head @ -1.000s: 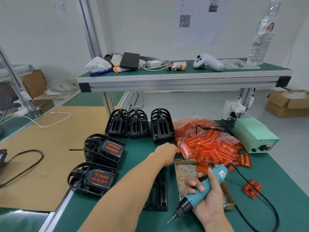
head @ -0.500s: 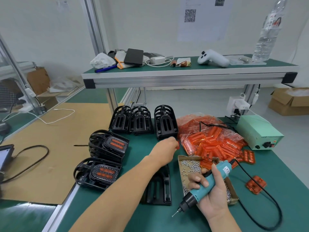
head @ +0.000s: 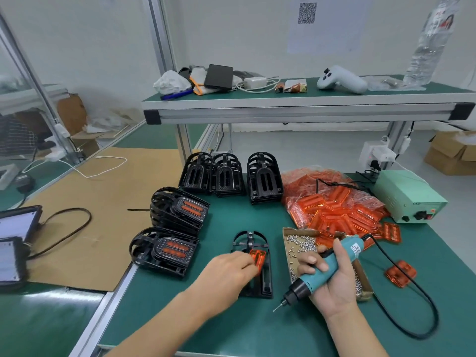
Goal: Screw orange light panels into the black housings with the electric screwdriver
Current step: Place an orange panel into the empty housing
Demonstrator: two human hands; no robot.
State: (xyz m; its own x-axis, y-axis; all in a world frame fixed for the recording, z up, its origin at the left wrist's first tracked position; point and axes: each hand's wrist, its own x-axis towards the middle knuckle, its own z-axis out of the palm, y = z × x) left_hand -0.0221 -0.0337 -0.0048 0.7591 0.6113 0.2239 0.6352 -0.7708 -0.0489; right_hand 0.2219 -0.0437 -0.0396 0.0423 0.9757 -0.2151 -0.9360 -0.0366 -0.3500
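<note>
— green mat covers the desk [head: 231, 325] in front of you, and a shelf [head: 296, 109] stands over its far side. what is your left hand doing?

— your left hand [head: 226, 271] pinches one orange light panel [head: 257, 257] with curled fingers and holds it on the black housing [head: 253, 264] that lies flat in the middle of the desk.

— and the right one?

— your right hand [head: 332, 282] grips the electric screwdriver [head: 327, 269]; the fingers are wrapped around its blue body. the bit points down and to the left, just above the mat, apart from the housing. its black cable [head: 412, 300] runs in a loop on the right side.

— where are the other parts?

— the box of screws [head: 301, 243] is just behind your right hand. behind it is the bag of orange panels [head: 334, 207], and one loose panel [head: 400, 276] lies alone on the right. empty housings [head: 231, 176] stand in a row at the far side. two finished stacks [head: 175, 228] with orange panels inside are on the left edge. the pale green power box [head: 409, 197] is at the far right.
</note>
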